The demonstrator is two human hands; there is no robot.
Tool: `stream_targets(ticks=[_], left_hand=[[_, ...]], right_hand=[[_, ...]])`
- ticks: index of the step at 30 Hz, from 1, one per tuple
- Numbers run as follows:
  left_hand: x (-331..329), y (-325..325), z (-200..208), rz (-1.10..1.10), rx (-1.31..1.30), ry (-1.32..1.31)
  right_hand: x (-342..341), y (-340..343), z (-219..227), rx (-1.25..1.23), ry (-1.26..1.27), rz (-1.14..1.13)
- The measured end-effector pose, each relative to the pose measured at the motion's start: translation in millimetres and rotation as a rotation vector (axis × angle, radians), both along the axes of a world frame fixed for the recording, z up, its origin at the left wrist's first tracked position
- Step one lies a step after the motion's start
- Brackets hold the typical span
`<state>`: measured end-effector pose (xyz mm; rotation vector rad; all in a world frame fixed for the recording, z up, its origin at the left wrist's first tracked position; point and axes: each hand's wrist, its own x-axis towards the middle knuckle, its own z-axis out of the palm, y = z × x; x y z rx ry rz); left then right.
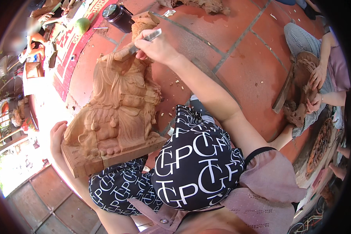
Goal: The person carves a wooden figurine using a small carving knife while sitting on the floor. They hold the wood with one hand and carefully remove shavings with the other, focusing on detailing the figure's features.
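A carved wooden statue (119, 89) leans across my lap, its base near my knees and its head end pointing away. It shows a robed, big-bellied figure. My left hand (57, 136) steadies the statue's left side near the base, its arm passing beneath; part of the hand is hidden. My right hand (156, 47) is closed round a flat metal carving chisel (153, 34). One end of the chisel sticks out above the fist, and the other reaches the wood by the figure's upper part, just below its head.
Behind the statue's head stands a dark lidded jar (119, 17). A green round fruit (82, 25) lies on a red patterned mat (68, 64). At right, another person's hands (318, 84) work on a rough wood piece (300, 85). Wood chips (175, 87) dot the red tile floor.
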<state>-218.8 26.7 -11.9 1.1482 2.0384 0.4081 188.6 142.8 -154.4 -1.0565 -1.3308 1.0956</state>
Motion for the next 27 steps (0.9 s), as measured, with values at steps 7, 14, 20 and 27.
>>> stream_targets(ticks=[7,14,20,27], left_hand=[[-1,14,-17,0.015,0.029,-0.105],[4,-8,5,0.069,0.059,-0.048],[-6,2,-13,0.026,0.073,-0.043],[0,-7,-2,0.028,0.110,-0.034]], right_hand=[[14,15,-12,-0.118,-0.085,-0.014],[22,25,0,-0.183,0.154,-0.058],[24,13,3,-0.304,0.335,0.039],[13,24,-1,-0.370,0.223,0.011]])
